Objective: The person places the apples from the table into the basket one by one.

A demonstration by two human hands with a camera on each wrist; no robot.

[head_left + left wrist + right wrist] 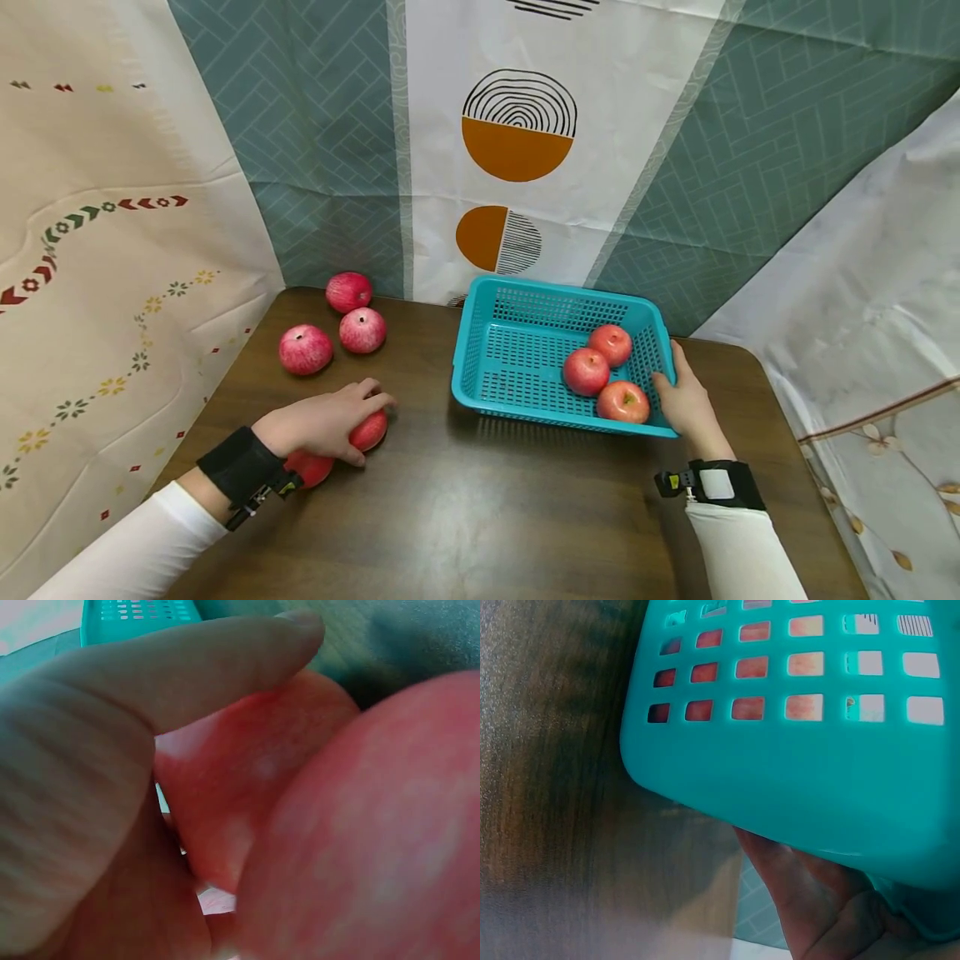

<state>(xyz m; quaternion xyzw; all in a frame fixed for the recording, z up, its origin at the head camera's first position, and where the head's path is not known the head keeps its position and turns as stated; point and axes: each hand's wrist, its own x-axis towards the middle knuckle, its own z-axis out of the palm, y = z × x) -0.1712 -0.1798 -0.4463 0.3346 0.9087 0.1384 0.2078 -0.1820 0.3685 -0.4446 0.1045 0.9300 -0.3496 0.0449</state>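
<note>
My left hand (330, 422) curls over a red apple (368, 431) on the left side of the table. In the left wrist view the thumb (217, 664) lies along this apple's side. A second red apple (311, 468) sits under the wrist, close beside the held one. My right hand (687, 400) grips the right end of a turquoise plastic basket (495, 406), thumb over the rim and fingers outside. Inside the basket, toward its right end, lie three apples (587, 372). The right wrist view shows fingers (780, 877) against the underside of the rim.
Behind the left hand, three more apples (363, 331) stand near the back left corner of the brown wooden table (480, 517). Patterned cloth (517, 233) hangs along the table's back edge, with light cloths on both sides.
</note>
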